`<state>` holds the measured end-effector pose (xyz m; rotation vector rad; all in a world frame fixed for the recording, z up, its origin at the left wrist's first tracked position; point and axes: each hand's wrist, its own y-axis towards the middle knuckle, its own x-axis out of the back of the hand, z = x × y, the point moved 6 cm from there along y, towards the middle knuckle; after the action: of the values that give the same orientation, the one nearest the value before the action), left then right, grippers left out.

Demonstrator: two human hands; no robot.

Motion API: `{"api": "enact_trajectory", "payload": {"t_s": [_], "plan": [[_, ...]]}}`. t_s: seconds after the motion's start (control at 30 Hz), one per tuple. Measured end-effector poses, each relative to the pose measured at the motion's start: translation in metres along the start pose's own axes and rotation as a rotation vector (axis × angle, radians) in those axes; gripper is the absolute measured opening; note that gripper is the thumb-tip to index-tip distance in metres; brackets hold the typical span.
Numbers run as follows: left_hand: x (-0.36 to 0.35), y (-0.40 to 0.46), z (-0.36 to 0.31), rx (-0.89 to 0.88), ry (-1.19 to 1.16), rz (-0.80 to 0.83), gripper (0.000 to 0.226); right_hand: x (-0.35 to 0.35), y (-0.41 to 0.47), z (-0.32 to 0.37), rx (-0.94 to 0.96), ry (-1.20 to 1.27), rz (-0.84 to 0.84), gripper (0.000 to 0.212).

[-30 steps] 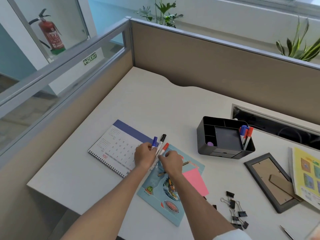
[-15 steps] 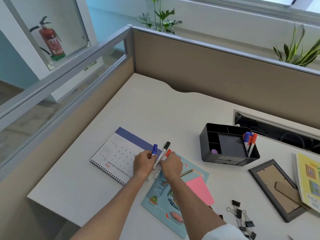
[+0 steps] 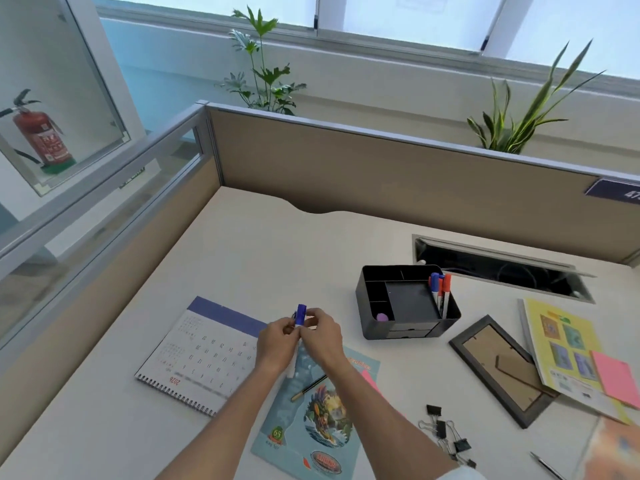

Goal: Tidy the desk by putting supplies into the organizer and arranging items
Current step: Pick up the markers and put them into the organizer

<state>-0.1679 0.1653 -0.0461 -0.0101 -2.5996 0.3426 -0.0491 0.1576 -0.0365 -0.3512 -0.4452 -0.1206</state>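
Markers (image 3: pixel 300 318) bunched upright between both hands.
Left hand (image 3: pixel 277 344) and right hand (image 3: pixel 322 337) press together around them, above the booklet (image 3: pixel 311 427).

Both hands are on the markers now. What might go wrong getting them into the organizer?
1. The markers are pinched between the left hand and right hand; one may slip out during the carry.
2. The organizer slot already holds markers, so the bundle may jam.

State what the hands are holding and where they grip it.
Both hands, left hand and right hand, hold a bunch of markers around the upper barrels, just below the blue cap.
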Motion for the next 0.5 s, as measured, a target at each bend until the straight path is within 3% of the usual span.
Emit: {"api": "enact_trajectory", "payload": {"t_s": [0.2,0.37,0.5], "plan": [[-0.036,-0.003,-0.085,-0.191,-0.079,0.015,0.011,0.093,0.007,0.014,0.082,0.181,-0.115,0.028],[-0.087,-0.018,-0.152,-0.367,-0.078,0.091,0.014,0.188,0.013,0.017,0.224,0.04,-0.262,0.018],[-0.123,-0.024,-0.169,-0.344,-0.081,0.122,0.032,0.266,0.013,0.008,0.263,-0.077,-0.45,0.023]]}}
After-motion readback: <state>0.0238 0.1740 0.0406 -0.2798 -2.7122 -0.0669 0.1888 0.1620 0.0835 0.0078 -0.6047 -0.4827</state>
